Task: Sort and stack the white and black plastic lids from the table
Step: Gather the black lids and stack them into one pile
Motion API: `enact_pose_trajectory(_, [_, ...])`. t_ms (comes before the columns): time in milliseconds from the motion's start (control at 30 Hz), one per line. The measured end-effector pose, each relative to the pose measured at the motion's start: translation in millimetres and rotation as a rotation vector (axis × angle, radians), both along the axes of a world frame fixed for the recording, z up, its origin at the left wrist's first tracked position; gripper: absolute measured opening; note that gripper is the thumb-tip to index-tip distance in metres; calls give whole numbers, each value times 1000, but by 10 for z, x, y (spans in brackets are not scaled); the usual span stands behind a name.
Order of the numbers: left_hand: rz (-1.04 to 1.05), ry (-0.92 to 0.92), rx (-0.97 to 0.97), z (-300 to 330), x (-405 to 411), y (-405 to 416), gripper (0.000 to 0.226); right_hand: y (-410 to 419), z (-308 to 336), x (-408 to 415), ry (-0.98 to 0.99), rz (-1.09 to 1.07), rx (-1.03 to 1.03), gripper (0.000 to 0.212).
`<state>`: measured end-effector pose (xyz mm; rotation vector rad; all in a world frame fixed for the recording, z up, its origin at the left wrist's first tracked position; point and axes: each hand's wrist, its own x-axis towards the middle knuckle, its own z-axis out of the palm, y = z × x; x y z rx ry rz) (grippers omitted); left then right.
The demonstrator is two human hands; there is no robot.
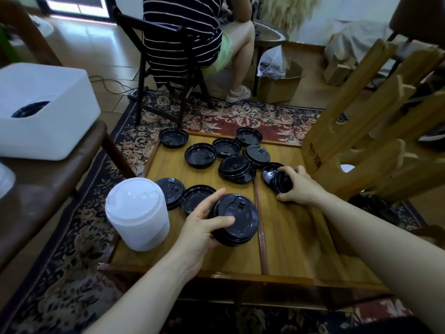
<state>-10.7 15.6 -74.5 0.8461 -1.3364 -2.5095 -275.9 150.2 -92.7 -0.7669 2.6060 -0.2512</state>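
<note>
Gripping a stack of round black plastic lids (234, 219) in our left hand (204, 227), thumb laid across the top, we hold it just above the low wooden table (284, 239). Our right hand (298, 186) curls round a tilted bunch of black lids (277, 180) near the table's right edge. More loose black lids (201, 155) lie scattered across the far half. A tall stack of white plastic lids (138, 213) stands at the left edge, beside two single black lids (183, 196).
</note>
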Motion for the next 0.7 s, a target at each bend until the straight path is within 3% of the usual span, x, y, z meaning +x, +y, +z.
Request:
enact_pose_trajectory(167, [-12, 26, 21, 29, -8, 38, 71, 307, 128, 342, -93, 49, 2, 92])
enact_pose_trajectory(300, [-20, 25, 16, 36, 19, 78, 65, 435, 440, 608, -287, -99, -369, 104])
enact_pose_trajectory(400, [-15, 30, 3, 59, 19, 102, 59, 433, 703, 868, -436, -125, -656, 94])
enact_pose_trajectory(500, [-19, 46, -2, 84, 17, 111, 51, 404, 778, 1135, -439, -11, -740, 83])
enact_pose_trajectory(700, [-27, 48, 21, 111, 29, 146, 42, 302, 540, 1483, -231, 220, -652, 94])
